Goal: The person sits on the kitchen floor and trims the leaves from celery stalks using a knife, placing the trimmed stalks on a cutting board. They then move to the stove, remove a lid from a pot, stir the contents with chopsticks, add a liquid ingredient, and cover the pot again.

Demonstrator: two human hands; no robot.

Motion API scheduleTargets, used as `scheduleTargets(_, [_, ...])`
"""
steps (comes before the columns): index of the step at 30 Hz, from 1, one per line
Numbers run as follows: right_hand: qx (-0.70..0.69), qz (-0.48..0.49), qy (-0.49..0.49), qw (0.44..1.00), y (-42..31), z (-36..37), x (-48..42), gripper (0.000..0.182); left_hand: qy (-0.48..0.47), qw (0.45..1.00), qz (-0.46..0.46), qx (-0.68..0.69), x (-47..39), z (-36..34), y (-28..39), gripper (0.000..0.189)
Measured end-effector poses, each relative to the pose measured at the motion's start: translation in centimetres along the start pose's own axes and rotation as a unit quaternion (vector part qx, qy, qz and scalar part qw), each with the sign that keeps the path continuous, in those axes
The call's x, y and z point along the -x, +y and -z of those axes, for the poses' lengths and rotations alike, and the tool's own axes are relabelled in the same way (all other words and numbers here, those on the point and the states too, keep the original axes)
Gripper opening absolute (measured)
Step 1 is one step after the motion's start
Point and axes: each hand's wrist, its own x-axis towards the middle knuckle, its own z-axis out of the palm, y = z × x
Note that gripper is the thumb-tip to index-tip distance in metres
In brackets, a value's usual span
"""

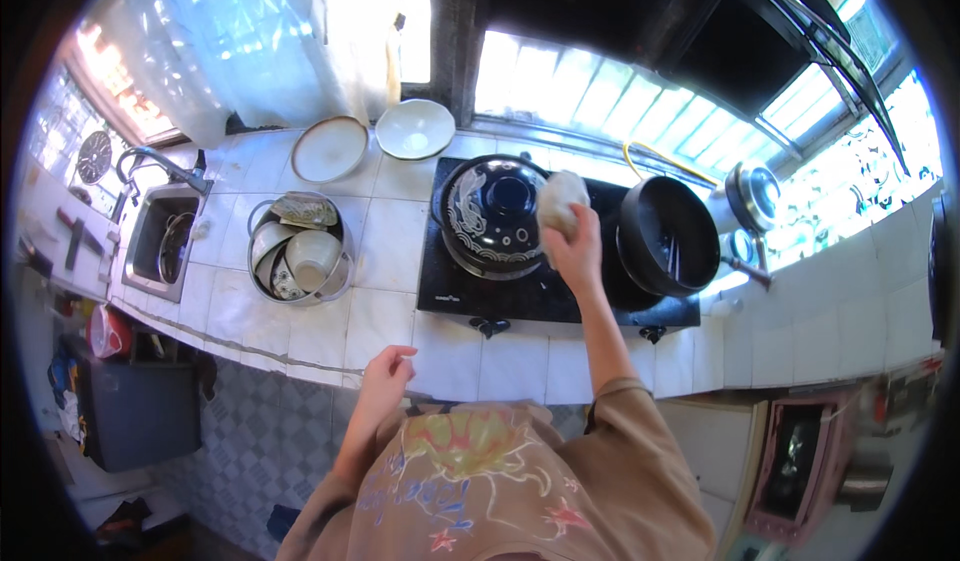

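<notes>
My right hand (574, 242) grips a bunched pale cloth (561, 204) over the middle of a black two-burner gas stove (457, 291). Just left of the cloth, a dark lidded pot (491, 212) with white patterns sits on the left burner. On the right side stands a black frying pan (667, 234), tilted. My left hand (390, 369) is at the counter's front edge with its fingers loosely curled, holding nothing that I can see. A metal pot (346, 264) full of bowls is on the tiled counter farther left.
A plate (330, 150) and a white bowl (415, 129) stand at the back of the counter. The sink (142, 283) with its faucet (169, 171) is at the far left. Metal pots (754, 195) are beyond the pan, and a yellow hose (667, 162) runs behind the stove.
</notes>
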Motion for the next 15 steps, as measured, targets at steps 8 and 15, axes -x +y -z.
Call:
scheduleTargets(8, [0.381, -0.043, -0.424, 0.821, -3.1, -8.4, -8.0, 0.096, 0.060, 0.998, 0.001, 0.025, 1.7, 6.1, -3.0, 0.020])
scheduleTargets(15, [0.396, 0.010, -0.460, 0.794, -5.0, -8.9, -10.2, 0.085, 0.104, 0.993, 0.000, 0.064, 1.8, 8.9, -5.5, 0.018])
